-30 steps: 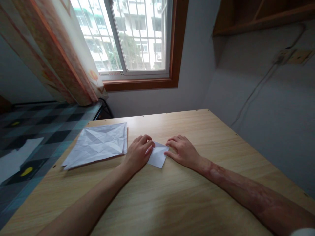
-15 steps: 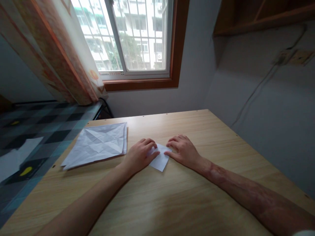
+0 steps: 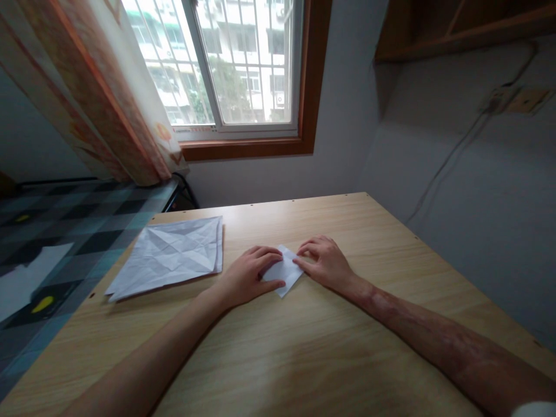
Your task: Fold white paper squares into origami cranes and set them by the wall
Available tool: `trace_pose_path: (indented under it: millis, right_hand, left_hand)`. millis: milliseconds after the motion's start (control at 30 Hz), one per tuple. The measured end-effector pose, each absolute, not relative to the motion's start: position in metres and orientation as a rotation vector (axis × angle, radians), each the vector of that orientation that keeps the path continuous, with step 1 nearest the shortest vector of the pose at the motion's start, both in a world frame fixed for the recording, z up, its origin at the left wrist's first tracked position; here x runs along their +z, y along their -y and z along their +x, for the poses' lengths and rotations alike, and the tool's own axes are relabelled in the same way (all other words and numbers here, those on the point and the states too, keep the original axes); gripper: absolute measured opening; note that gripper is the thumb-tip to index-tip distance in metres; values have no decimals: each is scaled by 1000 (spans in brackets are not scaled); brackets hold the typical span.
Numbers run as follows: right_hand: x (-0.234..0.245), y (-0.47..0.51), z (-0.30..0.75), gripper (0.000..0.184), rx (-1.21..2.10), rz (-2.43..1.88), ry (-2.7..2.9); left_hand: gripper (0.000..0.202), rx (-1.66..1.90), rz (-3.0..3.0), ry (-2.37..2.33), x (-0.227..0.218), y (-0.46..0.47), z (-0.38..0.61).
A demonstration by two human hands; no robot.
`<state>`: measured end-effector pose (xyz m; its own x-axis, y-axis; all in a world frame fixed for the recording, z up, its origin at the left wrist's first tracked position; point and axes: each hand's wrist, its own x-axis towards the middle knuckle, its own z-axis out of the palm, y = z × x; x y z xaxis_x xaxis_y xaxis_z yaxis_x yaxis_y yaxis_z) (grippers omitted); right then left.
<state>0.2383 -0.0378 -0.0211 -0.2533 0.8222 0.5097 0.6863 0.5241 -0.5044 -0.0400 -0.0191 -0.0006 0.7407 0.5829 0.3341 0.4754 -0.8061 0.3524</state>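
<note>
One small white sheet of paper (image 3: pixel 286 270) lies cornerwise between my hands, a corner facing the desk (image 3: pixel 339 347)'s far edge. Left hand (image 3: pixel 247 275)'s spread wide over its left side; right hand (image 3: pixel 326 264)'s at its right edge, can't tell if pinching.

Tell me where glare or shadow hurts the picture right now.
Head view: the window is bright and partly washed out; head view: the shelf sits in gloom; head view: soft shadow darkens the near tabletop; head view: the small paper looks pale, its creases hard to make out.
</note>
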Motion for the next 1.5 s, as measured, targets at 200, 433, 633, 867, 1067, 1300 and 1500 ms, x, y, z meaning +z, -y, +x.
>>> trace_pose_path:
  millis: [200, 433, 633, 867, 1067, 1300, 1500]
  right_hand:
    - [-23, 38, 237, 15, 287, -1142, 2010]
    - [-20, 36, 239, 25, 484, -1070, 1870]
    - [-17, 38, 241, 34, 498, -1058, 1774]
    - [-17, 40, 249, 50, 796, -823, 1997]
    - [-5, 47, 245, 56, 750, -703, 2318]
    - [-2, 50, 239, 48, 562, -661, 2395]
    - [-4, 51, 241, 65, 461, -711, 2458]
  left_hand:
    - [44, 642, 2686, -858, 1, 21, -39]
    - [14, 709, 2798, -941, 2, 24, -37]
    - [16, 721, 2751, -867, 0, 22, -38]
    - [20, 748, 2750, -858, -3, 20, -37]
    - [21, 731, 2716, -845, 1, 25, -39]
    - [34, 695, 2639, -785, 15, 32, -38]
    - [41, 712, 2547, -758, 10, 24, -42]
